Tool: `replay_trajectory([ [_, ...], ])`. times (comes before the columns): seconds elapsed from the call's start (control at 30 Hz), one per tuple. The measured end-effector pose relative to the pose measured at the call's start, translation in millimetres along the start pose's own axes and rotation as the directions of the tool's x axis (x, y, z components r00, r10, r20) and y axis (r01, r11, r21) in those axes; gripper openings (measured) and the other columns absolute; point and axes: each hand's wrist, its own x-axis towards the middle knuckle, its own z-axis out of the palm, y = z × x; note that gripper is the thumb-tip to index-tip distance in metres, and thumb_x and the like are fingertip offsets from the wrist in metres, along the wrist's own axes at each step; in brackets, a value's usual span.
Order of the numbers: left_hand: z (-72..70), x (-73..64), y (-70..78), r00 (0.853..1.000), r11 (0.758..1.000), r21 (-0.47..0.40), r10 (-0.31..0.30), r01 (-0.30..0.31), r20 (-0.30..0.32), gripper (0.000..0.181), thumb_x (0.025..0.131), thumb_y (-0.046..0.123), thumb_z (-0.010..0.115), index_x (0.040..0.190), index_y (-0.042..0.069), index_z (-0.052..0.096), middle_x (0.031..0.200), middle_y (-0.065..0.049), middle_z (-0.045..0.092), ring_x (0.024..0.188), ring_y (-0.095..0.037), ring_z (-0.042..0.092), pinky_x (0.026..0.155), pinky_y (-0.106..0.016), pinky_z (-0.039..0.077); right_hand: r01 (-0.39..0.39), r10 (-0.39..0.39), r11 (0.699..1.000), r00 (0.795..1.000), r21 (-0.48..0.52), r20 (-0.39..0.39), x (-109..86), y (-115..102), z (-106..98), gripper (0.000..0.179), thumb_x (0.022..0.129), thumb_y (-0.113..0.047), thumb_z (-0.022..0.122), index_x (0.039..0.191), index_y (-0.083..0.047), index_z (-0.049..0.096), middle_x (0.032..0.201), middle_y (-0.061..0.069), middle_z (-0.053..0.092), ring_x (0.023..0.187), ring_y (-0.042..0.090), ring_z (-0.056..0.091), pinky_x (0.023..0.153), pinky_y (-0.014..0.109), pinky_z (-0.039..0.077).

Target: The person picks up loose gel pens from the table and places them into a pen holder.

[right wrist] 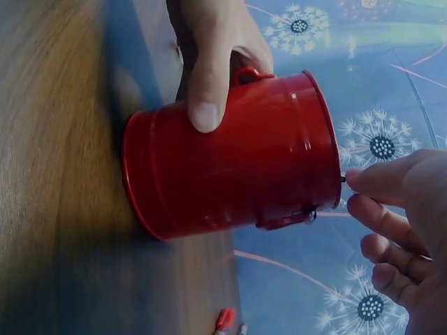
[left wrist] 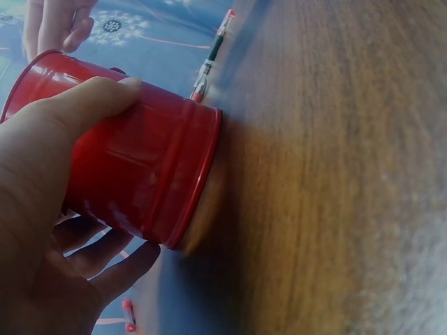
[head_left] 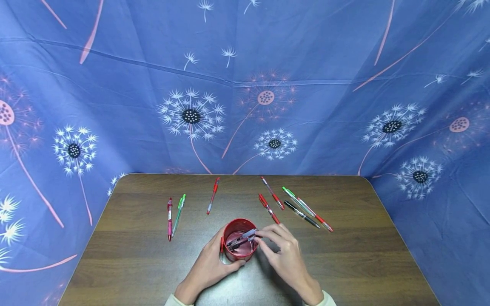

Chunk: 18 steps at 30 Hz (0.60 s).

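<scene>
A small red metal pail [left wrist: 150,157] with side lugs stands upright on the table, tipped slightly if at all. My left hand [head_left: 210,265] grips it from the left, thumb along the near wall and fingers round the other side. Inside lie dark-and-clear pens [head_left: 240,240], slanting toward the right rim; how many is hard to tell. At that rim my right hand [head_left: 282,254] pinches a pen end between thumb and forefinger. The right wrist view shows only a small black tip between the rim and these fingers [right wrist: 384,178]; the other fingers are loosely bent.
Behind the pail on the wooden table [head_left: 134,263] lie a pink pen [head_left: 170,219], green pens [head_left: 178,215] [head_left: 289,193], red pens [head_left: 213,195] [head_left: 269,208] [head_left: 272,193] [head_left: 321,219] and a black pen [head_left: 301,214]. A blue dandelion-print cloth [head_left: 325,106] hangs around the table.
</scene>
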Motion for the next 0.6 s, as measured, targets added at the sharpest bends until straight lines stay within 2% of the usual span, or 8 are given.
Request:
replay_trajectory([
  [0.13, -0.5, 0.2, 0.6, 1.0, 1.0, -0.002, -0.015, 0.015, 0.005, 0.102, 0.074, 0.038, 0.101, 0.158, 0.035, 0.045, 0.149, 0.015, 0.058, 0.138, -0.008, 0.057, 0.114, -0.042, 0.051, -0.014, 0.014, 0.999, 1.0, -0.049, -0.011, -0.8, 2.5, -1.7, 0.023, 0.08, -0.001, 0.09, 0.099, -0.011, 0.083, 0.094, -0.006, 0.074, 0.088, 0.013, 0.067, 0.078, 0.025, 0.054],
  [0.6, -0.1, -1.3, 2.0, 0.999, 0.999, 0.021, -0.04, 0.04, 0.008, 0.101, 0.074, 0.043, 0.1, 0.158, 0.032, 0.045, 0.15, 0.012, 0.059, 0.137, -0.01, 0.058, 0.112, -0.046, 0.053, -0.051, 0.05, 0.996, 0.999, -0.072, -0.01, -4.2, 2.4, -2.2, 0.029, 0.081, -0.002, 0.09, 0.106, -0.01, 0.08, 0.097, -0.004, 0.074, 0.087, 0.012, 0.065, 0.072, 0.019, 0.049],
])
